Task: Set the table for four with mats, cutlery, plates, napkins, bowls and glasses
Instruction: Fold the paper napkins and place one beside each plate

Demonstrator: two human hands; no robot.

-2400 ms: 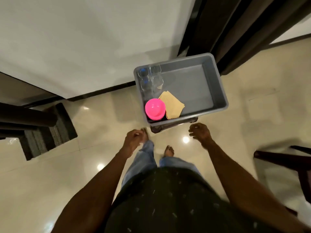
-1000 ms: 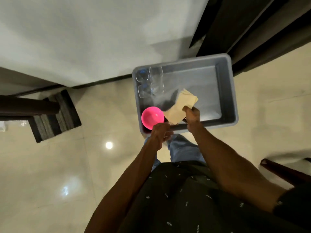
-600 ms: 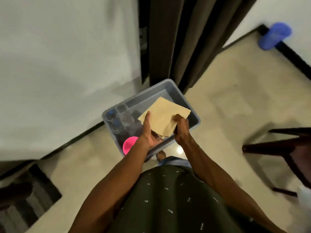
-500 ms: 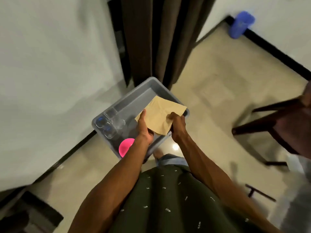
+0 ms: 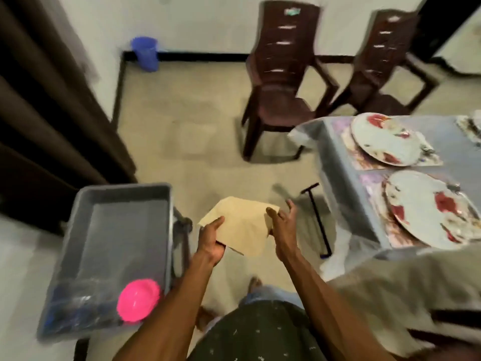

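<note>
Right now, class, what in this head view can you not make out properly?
- Clear glasses in the grey plastic tub: smeared by motion blur, count unreadable.
- Cloth-covered table: far side cut off by the right edge.
- Right hand: its grip on the tan napkins is unclear.

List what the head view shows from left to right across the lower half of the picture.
Grey tub with pink bowl → left hand → tan napkins → right hand → black stand leg → near plate on the table.
</note>
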